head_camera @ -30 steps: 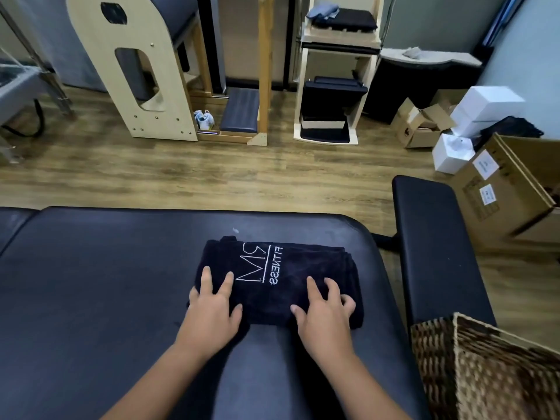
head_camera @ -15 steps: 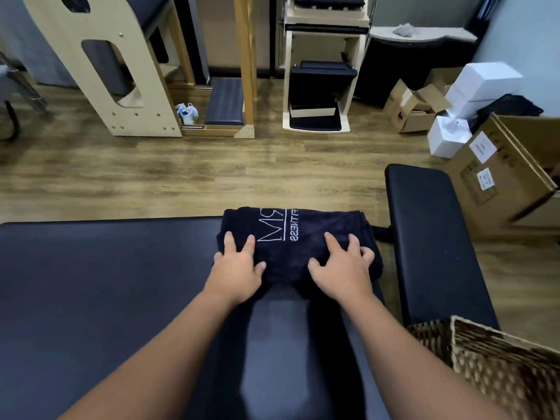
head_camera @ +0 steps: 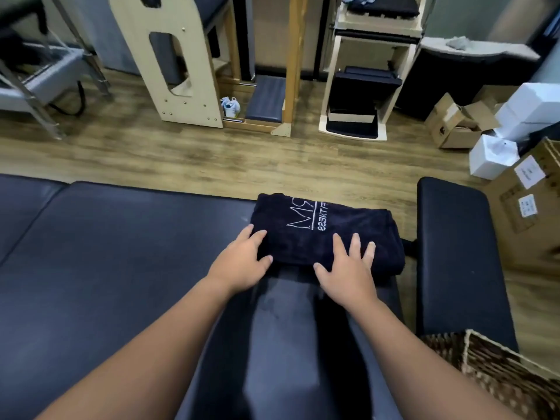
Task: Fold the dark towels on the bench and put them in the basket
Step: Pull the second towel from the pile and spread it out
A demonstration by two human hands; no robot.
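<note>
Towel [head_camera: 327, 234] folded on bench [head_camera: 121, 268]; both hands flat on it.

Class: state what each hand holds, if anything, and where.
Nothing is gripped. The left hand and right hand rest flat-fingered on the near edge of the folded dark towel.

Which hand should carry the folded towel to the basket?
Right. The right hand rests on the folded dark towel nearer the woven wicker basket, lower right; the left hand is farther away.
</note>
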